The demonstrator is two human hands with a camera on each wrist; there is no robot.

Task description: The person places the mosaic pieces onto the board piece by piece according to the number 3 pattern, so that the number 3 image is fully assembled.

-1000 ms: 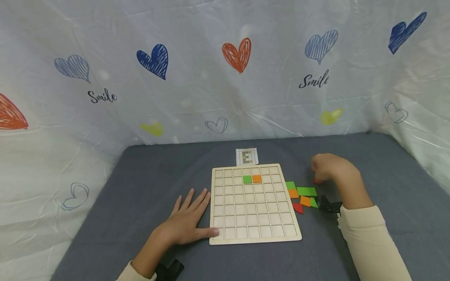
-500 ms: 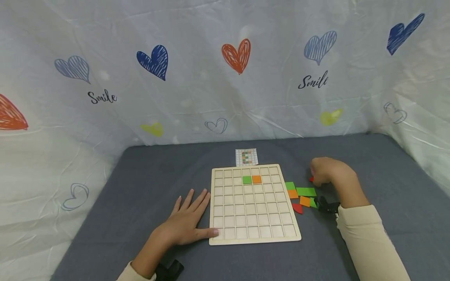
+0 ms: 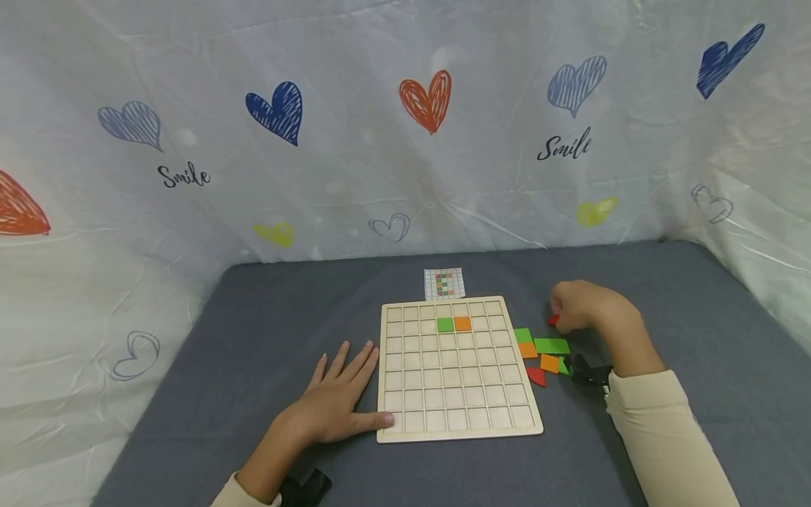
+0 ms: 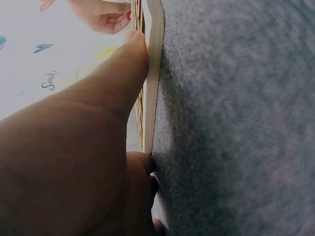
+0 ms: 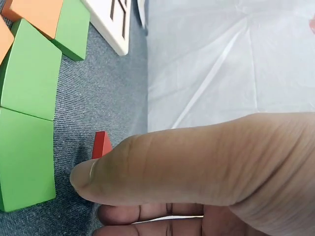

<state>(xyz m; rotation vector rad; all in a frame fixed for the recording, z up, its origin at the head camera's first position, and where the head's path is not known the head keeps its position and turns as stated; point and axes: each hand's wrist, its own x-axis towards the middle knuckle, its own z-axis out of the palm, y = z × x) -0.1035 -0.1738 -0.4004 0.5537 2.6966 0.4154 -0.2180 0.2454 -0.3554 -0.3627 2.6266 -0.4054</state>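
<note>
A pale wooden grid board [image 3: 434, 380] lies on the grey cloth, with a green square tile [image 3: 445, 324] and an orange square tile [image 3: 462, 324] side by side in its upper cells. My left hand [image 3: 336, 405] lies spread at the board's left side, the thumb resting on the near-left corner. Beyond the loose pieces at right, my right hand [image 3: 588, 308] pinches a red piece [image 5: 101, 144] between thumb and fingers; most of it is hidden. In the left wrist view, the left thumb [image 4: 125, 64] presses on the board's edge.
Loose pieces lie along the board's right edge: green ones [image 3: 552, 346], an orange tile [image 3: 550, 362], another orange one [image 3: 527, 350] and a red curved piece [image 3: 536, 376]. A small printed pattern card [image 3: 443, 284] touches the board's far edge. A white curtain [image 3: 355, 176] hangs behind the table.
My right hand has shifted a little left, toward the board, with the red piece at its fingertips. The left hand and board stay put.
</note>
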